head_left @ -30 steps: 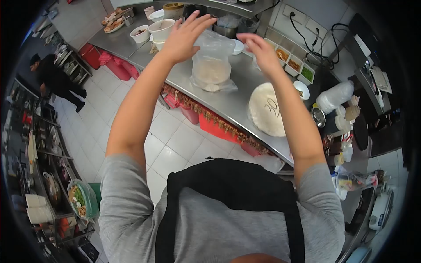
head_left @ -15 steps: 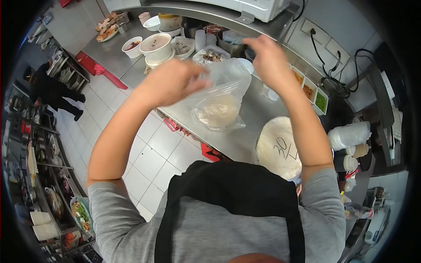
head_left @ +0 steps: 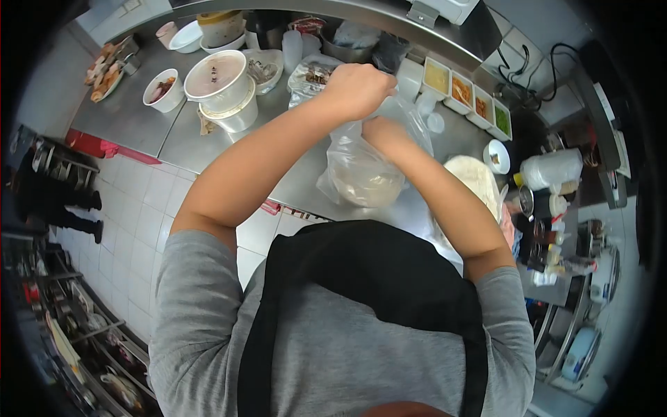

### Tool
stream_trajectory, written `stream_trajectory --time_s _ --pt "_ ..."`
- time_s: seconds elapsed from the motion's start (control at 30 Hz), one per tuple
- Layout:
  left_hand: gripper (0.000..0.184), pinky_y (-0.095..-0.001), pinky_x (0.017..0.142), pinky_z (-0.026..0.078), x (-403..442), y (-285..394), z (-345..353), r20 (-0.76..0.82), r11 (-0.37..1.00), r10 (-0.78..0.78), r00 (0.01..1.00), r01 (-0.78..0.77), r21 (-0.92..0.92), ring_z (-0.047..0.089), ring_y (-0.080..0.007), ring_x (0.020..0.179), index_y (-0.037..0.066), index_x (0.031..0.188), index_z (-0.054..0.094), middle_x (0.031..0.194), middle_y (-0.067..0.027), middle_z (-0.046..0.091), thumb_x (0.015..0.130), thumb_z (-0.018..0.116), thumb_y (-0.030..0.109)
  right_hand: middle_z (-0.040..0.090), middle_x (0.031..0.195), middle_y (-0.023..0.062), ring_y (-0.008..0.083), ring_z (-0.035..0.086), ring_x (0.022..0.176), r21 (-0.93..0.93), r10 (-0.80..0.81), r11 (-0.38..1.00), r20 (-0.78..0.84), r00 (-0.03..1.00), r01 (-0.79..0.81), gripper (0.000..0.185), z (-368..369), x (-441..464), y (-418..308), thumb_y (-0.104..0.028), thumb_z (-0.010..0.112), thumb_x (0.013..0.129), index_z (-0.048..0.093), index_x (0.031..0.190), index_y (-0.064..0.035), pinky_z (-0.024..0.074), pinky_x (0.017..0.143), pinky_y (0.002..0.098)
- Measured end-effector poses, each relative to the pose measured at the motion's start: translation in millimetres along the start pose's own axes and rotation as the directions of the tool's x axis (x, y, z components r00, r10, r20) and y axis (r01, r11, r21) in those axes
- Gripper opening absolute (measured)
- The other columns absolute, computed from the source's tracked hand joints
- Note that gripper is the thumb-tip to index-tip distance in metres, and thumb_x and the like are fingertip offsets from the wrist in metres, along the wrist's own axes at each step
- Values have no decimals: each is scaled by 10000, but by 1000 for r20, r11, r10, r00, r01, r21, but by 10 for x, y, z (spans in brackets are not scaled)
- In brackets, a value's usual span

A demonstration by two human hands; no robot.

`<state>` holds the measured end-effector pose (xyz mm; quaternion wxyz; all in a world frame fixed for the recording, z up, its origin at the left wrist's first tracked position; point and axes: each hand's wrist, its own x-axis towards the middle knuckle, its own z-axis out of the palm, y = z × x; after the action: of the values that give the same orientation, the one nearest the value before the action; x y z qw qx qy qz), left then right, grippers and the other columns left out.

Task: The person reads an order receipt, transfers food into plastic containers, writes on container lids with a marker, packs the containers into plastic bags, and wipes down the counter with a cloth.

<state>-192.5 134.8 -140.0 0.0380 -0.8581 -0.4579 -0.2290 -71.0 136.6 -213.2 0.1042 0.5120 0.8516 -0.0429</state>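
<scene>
A clear plastic bag (head_left: pixel 365 170) stands on the steel counter in front of me, with a pale rounded mass in its bottom that I cannot identify. My left hand (head_left: pixel 358 92) is closed at the top of the bag, its knuckles upward. Just below and to the right, my right hand (head_left: pixel 386 136) is also closed, gripping the bag's gathered upper part. To the right of the bag a large round pale lid or cover (head_left: pixel 475 182) is partly hidden by my right forearm.
Stacked white tubs (head_left: pixel 233 111) and a bowl of food (head_left: pixel 164 90) stand at the back left. Trays of chopped toppings (head_left: pixel 460 90) line the back right, near a small white bowl (head_left: pixel 496 157). Bottles (head_left: pixel 552 167) crowd the right side. A person in dark clothes (head_left: pixel 59 191) stands far left.
Both hands have come together at the bag's top and closed on it; before, they were raised apart. The view has shifted, and the bag's neck is now gathered.
</scene>
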Motion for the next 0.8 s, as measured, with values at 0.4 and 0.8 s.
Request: stream_trajectory --time_s 0.4,0.8 --pt "133 -432 524 464 78 49 -222 -140 953 303 943 -302 30 613 -322 625 121 870 580 709 -112 634 795 561 229 652 851 174 337 623 809 220 60 975 -167 984 -22 165 16 -438 229 -108 587 727 678 858 -63 489 742 417" --pt "335 -392 678 478 -253 -186 -747 468 693 681 564 -702 -163 571 -301 810 82 977 599 1002 -69 603 674 714 165 630 925 248 389 606 917 342 439 871 -217 872 -353 649 -762 -1380 418 -352 688 726 409 1252 -94 478 793 446"
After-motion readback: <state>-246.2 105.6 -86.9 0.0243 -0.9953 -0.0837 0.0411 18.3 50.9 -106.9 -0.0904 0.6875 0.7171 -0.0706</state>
